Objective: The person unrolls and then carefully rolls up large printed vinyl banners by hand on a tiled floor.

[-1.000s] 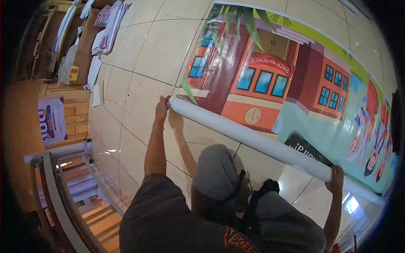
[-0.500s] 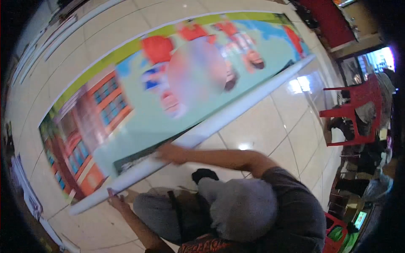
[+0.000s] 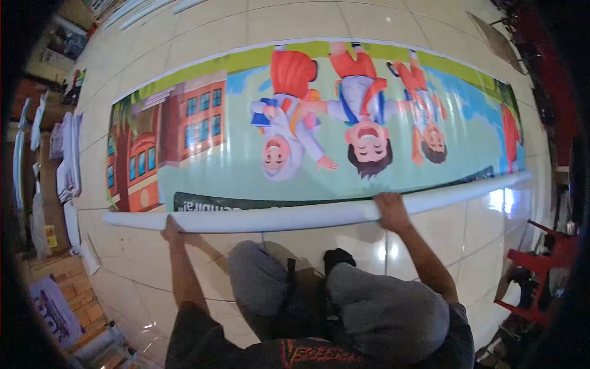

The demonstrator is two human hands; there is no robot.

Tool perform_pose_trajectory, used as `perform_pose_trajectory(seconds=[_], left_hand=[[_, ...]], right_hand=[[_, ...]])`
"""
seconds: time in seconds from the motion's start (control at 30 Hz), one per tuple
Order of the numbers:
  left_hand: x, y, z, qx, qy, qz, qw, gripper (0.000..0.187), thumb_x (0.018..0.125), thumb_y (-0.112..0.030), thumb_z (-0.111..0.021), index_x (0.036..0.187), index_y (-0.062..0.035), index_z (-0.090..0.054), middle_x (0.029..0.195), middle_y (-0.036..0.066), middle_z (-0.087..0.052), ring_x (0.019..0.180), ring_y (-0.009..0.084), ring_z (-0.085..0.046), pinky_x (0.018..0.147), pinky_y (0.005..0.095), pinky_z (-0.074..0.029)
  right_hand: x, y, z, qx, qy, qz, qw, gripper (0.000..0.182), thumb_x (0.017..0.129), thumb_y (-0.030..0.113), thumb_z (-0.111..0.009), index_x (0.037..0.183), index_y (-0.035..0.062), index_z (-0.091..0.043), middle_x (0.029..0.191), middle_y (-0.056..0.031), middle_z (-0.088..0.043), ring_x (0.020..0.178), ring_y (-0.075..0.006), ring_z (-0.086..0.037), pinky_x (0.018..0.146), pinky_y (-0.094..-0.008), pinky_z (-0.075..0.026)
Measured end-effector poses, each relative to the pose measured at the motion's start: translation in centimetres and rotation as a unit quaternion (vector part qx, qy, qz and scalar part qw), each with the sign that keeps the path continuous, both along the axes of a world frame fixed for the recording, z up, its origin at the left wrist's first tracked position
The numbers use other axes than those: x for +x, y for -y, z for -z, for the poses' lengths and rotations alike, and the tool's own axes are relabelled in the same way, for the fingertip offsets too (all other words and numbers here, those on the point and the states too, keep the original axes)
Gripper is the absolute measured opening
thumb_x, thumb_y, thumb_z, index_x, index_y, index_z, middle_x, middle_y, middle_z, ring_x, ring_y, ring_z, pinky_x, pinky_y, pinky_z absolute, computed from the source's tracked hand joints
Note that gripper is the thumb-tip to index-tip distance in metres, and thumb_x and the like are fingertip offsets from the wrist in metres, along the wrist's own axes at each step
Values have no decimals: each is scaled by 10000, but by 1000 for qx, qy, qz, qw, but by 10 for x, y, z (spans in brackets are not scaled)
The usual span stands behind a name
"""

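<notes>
A long printed banner lies on the floor with its cartoon picture upside down to me. Its near edge is wound into a white roll that spans its whole width. My left hand grips the roll toward its left end, the fingers partly hidden by the tube. Farther right, my right hand is wrapped over the top of the roll. Dark lettering beside the roll is partly covered by it.
My bent knees are just behind the roll. A red plastic chair stands at the right. White rolls lie along the left side, and long white tubes rest on the tiles at the far left.
My right hand has moved rightward along the roll, away from my left hand. The left hand stays near the left end. My view has turned, so the roll now looks nearly level.
</notes>
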State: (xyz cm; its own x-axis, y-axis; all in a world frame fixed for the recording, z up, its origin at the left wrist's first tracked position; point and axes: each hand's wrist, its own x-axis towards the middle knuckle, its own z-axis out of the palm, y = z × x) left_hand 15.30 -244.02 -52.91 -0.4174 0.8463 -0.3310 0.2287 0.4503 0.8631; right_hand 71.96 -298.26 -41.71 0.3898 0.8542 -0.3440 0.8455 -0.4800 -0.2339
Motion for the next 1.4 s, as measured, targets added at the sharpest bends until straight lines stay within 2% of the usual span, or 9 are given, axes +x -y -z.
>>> perform_pose_trajectory(seconds=[0.17, 0.37, 0.7, 0.87, 1.0, 1.07, 1.23, 1.3, 1.4], left_hand=[[82, 27, -41, -5, -160, -103, 982, 490, 758, -138, -748, 1123, 109, -534, 1053, 151, -614, 900, 287, -603, 803, 406, -516], [61, 41, -62, -37, 253, -43, 966, 457, 816, -154, -699, 1147, 98, -507, 1034, 172, -594, 866, 304, -626, 746, 438, -547], [152, 166, -29, -11, 220, -20, 975, 522, 784, -251, -747, 1131, 73, -530, 1004, 138, -610, 832, 280, -633, 703, 425, -556], [154, 140, -8, -17, 141, -116, 983, 576, 688, -188, -783, 1118, 102, -535, 1037, 166, -607, 874, 308, -632, 761, 449, -551], [196, 150, -46, 4, 44, -119, 992, 512, 735, -139, -750, 1125, 97, -516, 1098, 158, -594, 934, 288, -611, 808, 472, -530], [189, 123, -24, 111, -74, -99, 986, 584, 658, -155, -785, 1115, 111, -537, 1058, 187, -619, 931, 320, -621, 860, 411, -518], [246, 69, -52, 8, -23, 112, 993, 675, 759, -290, -734, 1288, 26, -461, 1203, 198, -558, 1027, 306, -583, 846, 420, -499], [277, 78, -67, 52, -492, -70, 866, 737, 757, -329, -753, 1314, 35, -437, 1251, 156, -528, 1052, 283, -557, 855, 404, -495], [259, 60, -28, -5, -134, -59, 989, 783, 764, -411, -725, 1343, 16, -417, 1284, 173, -510, 1102, 301, -535, 897, 402, -475]], right_hand=[[-20, -28, -9, 86, -34, -57, 994, 715, 585, 118, -738, 1262, 82, -512, 1205, -129, -536, 1168, -315, -472, 1002, -487, -338], [82, 72, -6, 87, 51, 18, 995, 535, 586, 64, -703, 1097, 38, -549, 1056, -150, -549, 1019, -350, -502, 926, -487, -352], [70, 82, -2, 19, -51, -152, 987, 661, 690, 242, -754, 1290, 123, -503, 1264, -106, -519, 1237, -281, -440, 1059, -497, -296], [147, 222, 34, 34, 95, 183, 978, 630, 796, 363, -671, 1350, 137, -470, 1461, -156, -343, 1368, -352, -264, 1071, -601, -187], [247, 340, 88, 110, 206, 752, 616, 863, 743, 597, -680, 1409, 135, -385, 1425, -226, -361, 1275, -379, -385, 975, -556, -363], [280, 338, 86, 415, -75, 719, 552, 869, 748, 486, -726, 1414, 84, -340, 1337, -230, -447, 1165, -322, -481, 913, -482, -436], [369, 320, 87, 424, -57, 681, 594, 908, 754, 379, -727, 1394, -65, -261, 1266, -217, -474, 1146, -306, -493, 970, -425, -420], [362, 275, 42, 147, 234, 687, 672, 880, 763, 418, -708, 1383, -52, -296, 1275, -219, -472, 1184, -311, -481, 979, -435, -419], [399, 283, 83, 224, 16, 777, 589, 823, 771, 444, -689, 1368, -18, -359, 1321, -241, -442, 1218, -333, -470, 1002, -446, -397]])
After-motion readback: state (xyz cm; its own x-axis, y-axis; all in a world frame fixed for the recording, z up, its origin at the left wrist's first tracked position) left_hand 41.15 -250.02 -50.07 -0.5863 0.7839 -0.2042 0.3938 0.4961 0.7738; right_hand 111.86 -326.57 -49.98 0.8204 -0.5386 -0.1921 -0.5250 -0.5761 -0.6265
